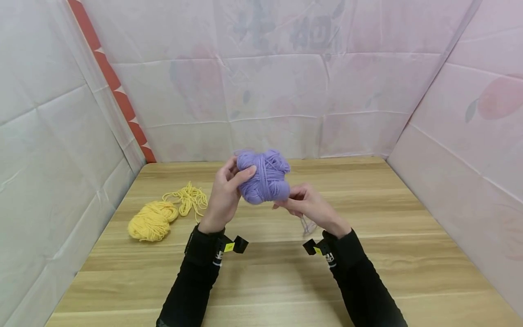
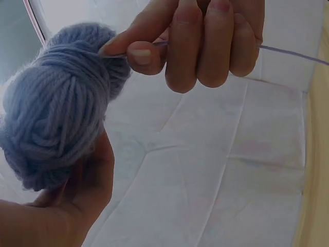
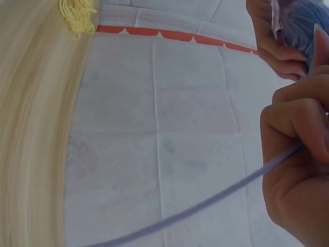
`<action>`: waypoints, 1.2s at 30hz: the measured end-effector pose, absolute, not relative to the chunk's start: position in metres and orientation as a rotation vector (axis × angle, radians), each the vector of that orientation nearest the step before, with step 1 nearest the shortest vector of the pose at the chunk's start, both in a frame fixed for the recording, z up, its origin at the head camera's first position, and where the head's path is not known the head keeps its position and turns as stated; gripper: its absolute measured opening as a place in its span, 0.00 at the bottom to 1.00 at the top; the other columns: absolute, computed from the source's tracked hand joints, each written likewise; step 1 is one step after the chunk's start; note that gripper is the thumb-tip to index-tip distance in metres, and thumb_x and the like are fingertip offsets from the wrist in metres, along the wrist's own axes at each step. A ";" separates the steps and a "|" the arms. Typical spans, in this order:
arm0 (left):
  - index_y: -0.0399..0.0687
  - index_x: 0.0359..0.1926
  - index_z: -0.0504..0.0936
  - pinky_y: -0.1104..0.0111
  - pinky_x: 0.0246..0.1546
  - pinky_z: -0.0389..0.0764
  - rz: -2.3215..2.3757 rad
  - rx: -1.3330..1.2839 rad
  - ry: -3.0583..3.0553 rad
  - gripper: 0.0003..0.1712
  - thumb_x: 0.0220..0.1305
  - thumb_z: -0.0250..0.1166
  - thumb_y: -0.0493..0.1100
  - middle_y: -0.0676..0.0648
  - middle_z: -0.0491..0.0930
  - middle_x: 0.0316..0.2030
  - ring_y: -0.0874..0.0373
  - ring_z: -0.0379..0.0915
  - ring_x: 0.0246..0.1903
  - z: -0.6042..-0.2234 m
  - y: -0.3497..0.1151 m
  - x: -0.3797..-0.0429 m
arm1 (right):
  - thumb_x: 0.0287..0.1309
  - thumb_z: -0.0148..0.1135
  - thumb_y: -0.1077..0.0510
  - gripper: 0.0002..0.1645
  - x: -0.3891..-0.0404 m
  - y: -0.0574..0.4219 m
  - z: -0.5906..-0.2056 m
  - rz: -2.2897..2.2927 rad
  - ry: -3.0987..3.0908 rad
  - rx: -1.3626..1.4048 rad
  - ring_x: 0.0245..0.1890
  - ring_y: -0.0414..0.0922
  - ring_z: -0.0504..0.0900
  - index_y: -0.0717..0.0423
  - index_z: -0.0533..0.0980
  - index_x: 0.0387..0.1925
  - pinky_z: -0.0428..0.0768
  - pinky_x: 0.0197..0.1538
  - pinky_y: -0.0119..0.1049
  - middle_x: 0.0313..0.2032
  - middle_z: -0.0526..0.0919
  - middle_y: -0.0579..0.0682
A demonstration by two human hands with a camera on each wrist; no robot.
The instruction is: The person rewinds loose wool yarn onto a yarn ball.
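A skein of purple yarn point(image 1: 265, 177), banded round its middle by its own strands, is held up above the table by my left hand point(image 1: 224, 193). The left thumb lies across its near face. My right hand point(image 1: 312, 206) is at the skein's lower right corner and pinches a purple strand point(image 2: 293, 53) between thumb and forefinger. In the left wrist view this strand runs from the skein through the curled right fingers and out the other side. The right wrist view shows the strand trailing down from the right palm.
On the wooden table point(image 1: 261, 281), left of my left hand, lies a yellow yarn skein point(image 1: 151, 221) with a loose yellow tangle point(image 1: 189, 198) beside it. Below my right hand is a small pale loop of yarn point(image 1: 308, 226). Pale sheeting point(image 1: 278, 86) walls in the back and sides.
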State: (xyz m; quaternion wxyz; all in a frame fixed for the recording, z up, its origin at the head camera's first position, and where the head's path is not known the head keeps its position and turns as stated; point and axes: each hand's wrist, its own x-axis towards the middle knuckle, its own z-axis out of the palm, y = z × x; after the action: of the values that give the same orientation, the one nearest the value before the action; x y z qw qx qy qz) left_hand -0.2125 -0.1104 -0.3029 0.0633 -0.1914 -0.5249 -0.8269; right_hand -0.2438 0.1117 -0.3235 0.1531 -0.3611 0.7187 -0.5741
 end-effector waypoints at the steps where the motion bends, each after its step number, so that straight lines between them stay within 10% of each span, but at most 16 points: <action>1: 0.39 0.59 0.68 0.70 0.46 0.81 -2.511 -0.597 -1.587 0.22 0.63 0.57 0.35 0.48 0.77 0.45 0.58 0.76 0.45 -0.303 -0.111 -0.212 | 0.65 0.57 0.60 0.09 -0.245 0.113 -0.324 -1.645 2.059 -1.011 0.15 0.40 0.60 0.57 0.83 0.39 0.64 0.22 0.29 0.15 0.70 0.39; 8: 0.40 0.57 0.70 0.68 0.45 0.81 -2.519 -0.712 -1.677 0.22 0.60 0.57 0.34 0.47 0.76 0.44 0.57 0.76 0.44 -0.301 -0.111 -0.210 | 0.62 0.53 0.67 0.11 -0.248 0.120 -0.324 -1.643 1.993 -0.994 0.17 0.38 0.59 0.55 0.72 0.24 0.60 0.21 0.31 0.16 0.60 0.41; 24: 0.34 0.62 0.68 0.69 0.45 0.80 -2.510 -0.862 -1.822 0.30 0.56 0.58 0.35 0.47 0.75 0.44 0.57 0.74 0.44 -0.301 -0.113 -0.208 | 0.66 0.52 0.64 0.08 -0.254 0.132 -0.321 -1.708 1.912 -0.936 0.19 0.37 0.61 0.52 0.76 0.32 0.61 0.23 0.31 0.19 0.64 0.40; 36: 0.56 0.61 0.74 0.57 0.47 0.83 -2.124 -0.913 -2.351 0.29 0.57 0.66 0.44 0.44 0.79 0.49 0.51 0.78 0.48 -0.303 -0.113 -0.207 | 0.69 0.53 0.56 0.11 -0.252 0.127 -0.320 -1.845 1.953 -0.782 0.19 0.33 0.66 0.51 0.77 0.30 0.65 0.21 0.25 0.22 0.73 0.39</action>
State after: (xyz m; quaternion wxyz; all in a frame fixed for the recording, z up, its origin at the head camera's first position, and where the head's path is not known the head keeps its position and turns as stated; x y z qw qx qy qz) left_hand -0.2075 -0.1125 -0.3029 -0.0778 -0.2762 -0.7107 -0.6423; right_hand -0.2522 0.1270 -0.3201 0.1708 -0.2755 0.6878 -0.6495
